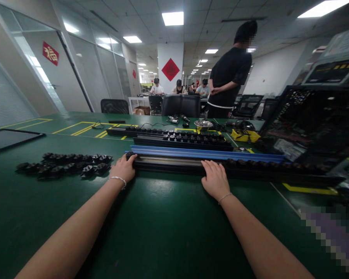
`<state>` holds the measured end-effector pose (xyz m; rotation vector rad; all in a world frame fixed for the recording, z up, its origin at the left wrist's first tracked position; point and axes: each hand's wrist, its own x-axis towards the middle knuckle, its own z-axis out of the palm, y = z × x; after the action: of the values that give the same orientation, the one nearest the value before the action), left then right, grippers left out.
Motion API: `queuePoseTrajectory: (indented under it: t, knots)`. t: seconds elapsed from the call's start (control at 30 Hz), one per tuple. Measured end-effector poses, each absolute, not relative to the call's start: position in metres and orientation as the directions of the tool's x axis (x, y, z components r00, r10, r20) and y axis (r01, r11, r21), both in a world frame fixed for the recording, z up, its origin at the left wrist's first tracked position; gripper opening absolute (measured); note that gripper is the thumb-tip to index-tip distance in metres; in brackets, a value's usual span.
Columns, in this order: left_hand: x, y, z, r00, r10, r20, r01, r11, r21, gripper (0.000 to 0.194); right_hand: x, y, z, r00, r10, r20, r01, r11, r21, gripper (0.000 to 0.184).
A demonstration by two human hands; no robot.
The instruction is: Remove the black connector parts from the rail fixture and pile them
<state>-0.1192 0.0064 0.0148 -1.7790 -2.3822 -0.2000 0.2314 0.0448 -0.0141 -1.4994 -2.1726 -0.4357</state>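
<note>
A long black rail (168,167) with a pale metallic channel lies across the green table in front of me. My left hand (123,169) is closed around a small black part (130,155) at the rail's left end; its exact kind is hard to make out. Farther right, my right hand (216,179) grips the rail, its fingers bent over the top edge. Past that hand, a row of dark rounded parts (258,164) sits along the rail. Several loose black roller-like parts (66,166) lie in rows left of my left hand.
Directly behind the rail is a blue rail (174,151). Farther back are black rails with parts (183,141), a metal bowl (203,124) and a yellow bin (244,135). A flat dark panel (11,138) lies left. Someone stands (231,73) beyond the table.
</note>
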Motion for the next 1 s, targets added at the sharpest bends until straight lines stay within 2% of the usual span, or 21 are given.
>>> queuePoseTrajectory:
  t: [0.23, 0.4, 0.53, 0.77, 0.9, 1.0]
  knots:
    - [-0.133, 0.008, 0.017, -0.268, 0.944, 0.190, 0.960, 0.277, -0.023, 0.063, 0.231, 0.045, -0.014, -0.297, 0.787, 0.541, 0.937, 0.350, 0.005, 0.054]
    - [-0.150, 0.005, 0.017, -0.212, 0.948, 0.237, 0.962, 0.245, -0.121, 0.059, 0.232, 0.045, -0.015, -0.298, 0.786, 0.541, 0.936, 0.351, 0.006, 0.055]
    - [-0.178, -0.003, 0.017, -0.240, 0.932, 0.271, 0.942, 0.292, -0.167, 0.055, 0.232, 0.045, -0.015, -0.298, 0.783, 0.546, 0.934, 0.358, -0.004, 0.055]
    - [-0.236, -0.026, 0.034, -0.401, 0.830, 0.388, 0.882, 0.465, -0.082, 0.051, 0.232, 0.046, -0.017, -0.288, 0.790, 0.542, 0.937, 0.350, -0.012, 0.055]
    - [-0.275, -0.042, 0.042, -0.584, 0.734, 0.346, 0.786, 0.618, 0.015, 0.052, 0.232, 0.046, -0.016, -0.285, 0.794, 0.538, 0.939, 0.343, -0.008, 0.055]
    - [-0.314, -0.062, 0.034, -0.730, 0.617, 0.295, 0.668, 0.736, 0.111, 0.061, 0.232, 0.045, -0.015, -0.287, 0.794, 0.536, 0.939, 0.343, -0.005, 0.054]
